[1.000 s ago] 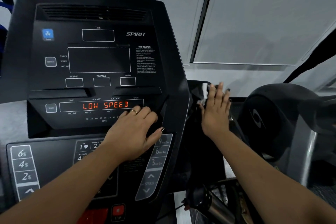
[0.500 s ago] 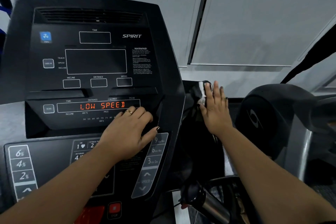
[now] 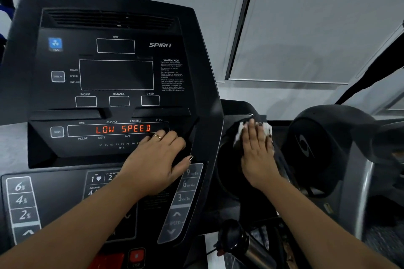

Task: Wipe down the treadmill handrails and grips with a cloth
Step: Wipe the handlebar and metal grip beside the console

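Tally by kind, as seen from beside the machine.

- Hands: two. The left hand is at centre frame, the right hand right of centre.
- Cloth: one.
- Ring: one.
- Treadmill console: one.
- Lit readout: one.
- Blank windows: five. One is on top, one is large, and three are small in a row.
- Percent keys, lower left: three.
- Speed keys: three.
- Blue fan button: one.
- Red stop button: one.
- Bottle, bottom centre: one.
- Second machine, right: one.

A white cloth is lying bunched against the dark handrail, right of the console, showing at both sides of the right hand pressing it flat.
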Action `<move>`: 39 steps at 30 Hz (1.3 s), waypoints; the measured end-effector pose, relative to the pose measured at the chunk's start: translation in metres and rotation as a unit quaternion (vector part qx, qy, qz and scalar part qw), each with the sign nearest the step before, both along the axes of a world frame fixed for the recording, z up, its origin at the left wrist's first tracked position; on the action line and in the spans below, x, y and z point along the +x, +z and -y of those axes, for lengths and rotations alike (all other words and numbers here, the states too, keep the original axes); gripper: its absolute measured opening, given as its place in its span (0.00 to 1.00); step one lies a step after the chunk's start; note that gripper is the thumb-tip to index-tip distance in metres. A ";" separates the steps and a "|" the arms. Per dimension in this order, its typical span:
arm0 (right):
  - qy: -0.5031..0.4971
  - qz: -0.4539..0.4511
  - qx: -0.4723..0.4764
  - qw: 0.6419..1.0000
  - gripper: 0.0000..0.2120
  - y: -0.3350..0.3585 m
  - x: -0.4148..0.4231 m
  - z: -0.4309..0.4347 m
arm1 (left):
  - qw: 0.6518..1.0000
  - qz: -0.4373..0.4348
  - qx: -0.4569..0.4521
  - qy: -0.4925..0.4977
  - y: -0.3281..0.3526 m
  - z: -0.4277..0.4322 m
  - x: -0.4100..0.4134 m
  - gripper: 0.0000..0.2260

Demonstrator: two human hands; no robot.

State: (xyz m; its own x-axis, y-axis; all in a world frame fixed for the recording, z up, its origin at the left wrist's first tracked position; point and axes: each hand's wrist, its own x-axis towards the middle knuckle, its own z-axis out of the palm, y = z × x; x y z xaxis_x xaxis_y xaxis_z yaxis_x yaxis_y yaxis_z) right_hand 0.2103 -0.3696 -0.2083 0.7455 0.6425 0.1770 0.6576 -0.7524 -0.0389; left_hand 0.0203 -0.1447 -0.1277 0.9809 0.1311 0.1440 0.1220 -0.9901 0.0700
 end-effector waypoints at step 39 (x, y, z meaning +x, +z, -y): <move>0.059 0.043 0.048 0.996 0.30 0.002 0.023 -0.030 | 1.000 -0.006 -0.001 0.009 -0.001 0.001 -0.001 0.22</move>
State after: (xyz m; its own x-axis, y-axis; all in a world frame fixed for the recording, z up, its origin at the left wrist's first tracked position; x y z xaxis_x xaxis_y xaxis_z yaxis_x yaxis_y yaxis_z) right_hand 0.2332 -0.3400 -0.2068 0.6447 0.7026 0.3013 0.7458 -0.6645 -0.0462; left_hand 0.0196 -0.1462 -0.1289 0.9801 0.1490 0.1312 0.1407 -0.9875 0.0708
